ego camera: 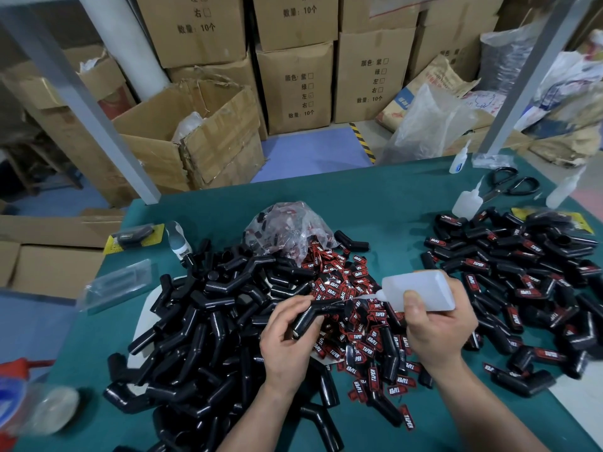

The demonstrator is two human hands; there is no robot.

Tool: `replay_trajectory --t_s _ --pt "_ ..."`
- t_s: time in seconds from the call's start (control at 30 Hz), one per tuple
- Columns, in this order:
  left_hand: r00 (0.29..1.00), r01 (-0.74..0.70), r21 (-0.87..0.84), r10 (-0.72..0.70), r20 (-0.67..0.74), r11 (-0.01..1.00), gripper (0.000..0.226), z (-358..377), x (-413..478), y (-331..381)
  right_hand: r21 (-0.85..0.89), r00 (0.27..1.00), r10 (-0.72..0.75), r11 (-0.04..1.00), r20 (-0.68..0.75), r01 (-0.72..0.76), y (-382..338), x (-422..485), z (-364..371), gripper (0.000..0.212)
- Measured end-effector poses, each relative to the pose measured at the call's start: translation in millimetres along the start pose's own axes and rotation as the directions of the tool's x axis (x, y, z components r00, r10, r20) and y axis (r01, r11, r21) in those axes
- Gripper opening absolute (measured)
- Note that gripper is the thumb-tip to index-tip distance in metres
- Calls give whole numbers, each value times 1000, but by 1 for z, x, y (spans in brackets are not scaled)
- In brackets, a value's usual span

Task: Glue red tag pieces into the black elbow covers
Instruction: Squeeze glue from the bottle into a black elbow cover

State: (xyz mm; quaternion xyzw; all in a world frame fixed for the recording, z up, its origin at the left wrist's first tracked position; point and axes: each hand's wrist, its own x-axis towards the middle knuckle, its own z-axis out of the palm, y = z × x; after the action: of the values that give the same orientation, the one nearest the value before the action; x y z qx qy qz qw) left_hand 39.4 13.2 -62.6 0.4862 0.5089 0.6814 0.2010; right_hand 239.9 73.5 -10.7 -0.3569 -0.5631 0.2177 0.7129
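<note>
Nearest, at 6 o'clock, both forearms reach in over the green bench. The left hand has its fingers curled round one leg of a black cover, held up with the bend at the top and the other leg pointing to 3 o'clock. The right hand grips a white bottle lying on its side, thumb across its body and nozzle pointing to 9 o'clock at the free leg of the cover; whether the tip touches it cannot be told. Under and between the hands lies a loose heap of red tags printed TAPER, with a few covers mixed in. From 7 to 10 o'clock of the hands spreads a big pile of bare covers. At 2 to 3 o'clock, apart from the heap, lies a pile of tagged covers, red labels showing. Just past the tags, at 12 o'clock, a crumpled clear bag holds more of them. Farther left, at 10 o'clock, lie a clear pack and a yellow card pack. Toward the far right edge of the bench stand spare bottles near black scissors. Beyond the bench, stacked boxes fill the back.
</note>
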Motion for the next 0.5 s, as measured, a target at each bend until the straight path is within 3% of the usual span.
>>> replay_trajectory --t_s 0.17,0.37,0.5 --pt "1000 7 3 -7 3 1000 34 -1 -1 1 -27 1000 1 1000 19 0 2 -5 3 39" --pt "1000 -7 8 6 8 1000 36 -1 0 2 -10 1000 4 1000 13 -4 1 -4 2 32" --pt "1000 -2 18 2 13 1000 34 -2 -1 0 -39 1000 3 999 30 -2 2 -7 4 42"
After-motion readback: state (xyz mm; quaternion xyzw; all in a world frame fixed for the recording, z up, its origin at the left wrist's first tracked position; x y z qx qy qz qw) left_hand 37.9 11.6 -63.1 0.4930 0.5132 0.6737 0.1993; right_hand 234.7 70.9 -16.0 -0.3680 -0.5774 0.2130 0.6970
